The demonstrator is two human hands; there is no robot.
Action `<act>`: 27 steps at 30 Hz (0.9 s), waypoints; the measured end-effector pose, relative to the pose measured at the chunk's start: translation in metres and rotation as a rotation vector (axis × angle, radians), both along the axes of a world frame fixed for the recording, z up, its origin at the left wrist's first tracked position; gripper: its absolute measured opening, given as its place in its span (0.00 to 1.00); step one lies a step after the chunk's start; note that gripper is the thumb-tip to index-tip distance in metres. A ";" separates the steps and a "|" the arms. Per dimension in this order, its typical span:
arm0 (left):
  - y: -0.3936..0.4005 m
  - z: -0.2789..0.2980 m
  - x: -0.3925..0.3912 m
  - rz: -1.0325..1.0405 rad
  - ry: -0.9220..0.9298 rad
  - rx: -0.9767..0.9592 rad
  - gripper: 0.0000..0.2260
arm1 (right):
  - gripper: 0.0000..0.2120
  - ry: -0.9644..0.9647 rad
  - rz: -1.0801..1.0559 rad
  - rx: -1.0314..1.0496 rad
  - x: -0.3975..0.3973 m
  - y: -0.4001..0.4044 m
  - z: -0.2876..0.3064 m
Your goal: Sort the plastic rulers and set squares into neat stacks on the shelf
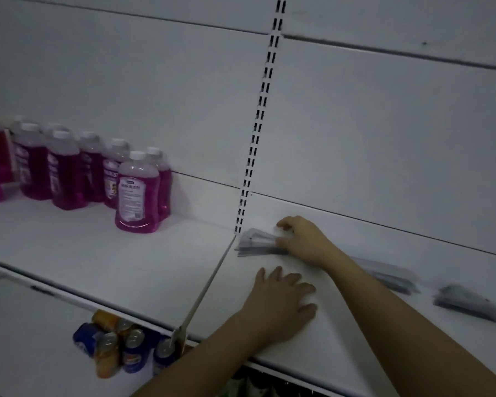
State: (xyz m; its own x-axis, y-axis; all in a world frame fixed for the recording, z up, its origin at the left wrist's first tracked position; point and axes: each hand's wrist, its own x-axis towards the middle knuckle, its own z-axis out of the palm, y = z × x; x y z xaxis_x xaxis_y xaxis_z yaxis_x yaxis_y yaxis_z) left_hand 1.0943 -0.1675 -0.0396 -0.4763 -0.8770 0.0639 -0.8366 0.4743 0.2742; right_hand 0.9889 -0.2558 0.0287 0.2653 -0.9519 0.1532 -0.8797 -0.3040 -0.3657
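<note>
Shelf: we see a white shelf [126, 262] backed by a white panel wall, with a slotted upright [258, 124] meeting it at a thin divider rail [209, 285].
Left hand: our left hand [281, 305] lies palm down on the bare shelf near its front edge, forearm entering from the lower middle; its fingers [304, 287] are straight, slightly spread and hold nothing.
Right hand: our right hand [304, 242] reaches further back, forearm running in from the lower right; its fingers [284, 224] curl over and around the near end of a stack of clear rulers [255, 243].
Stack of clear rulers: it lies flat at the back of the shelf, just right of the upright's foot, its loose ends fanned slightly.
Other stacks: a second ruler pile [390, 275] lies behind the right forearm; a blurred grey pile [467, 303] sits further right, its contents unclear to us.
Bottles: purple-filled bottles [138, 193] stand grouped at the left.
Cans: drink cans [121, 348] lie on the level below.
</note>
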 end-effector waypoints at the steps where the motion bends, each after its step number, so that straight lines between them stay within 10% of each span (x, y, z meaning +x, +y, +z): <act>1: 0.000 0.001 -0.001 0.018 -0.014 -0.013 0.22 | 0.19 -0.029 -0.009 -0.017 -0.012 0.008 0.004; 10: 0.027 0.040 -0.165 0.060 0.148 -0.200 0.20 | 0.11 -0.028 -0.284 -0.118 -0.239 0.128 0.008; 27: 0.157 0.083 -0.652 -0.340 0.159 0.015 0.13 | 0.15 0.028 -0.935 0.004 -0.707 0.362 0.001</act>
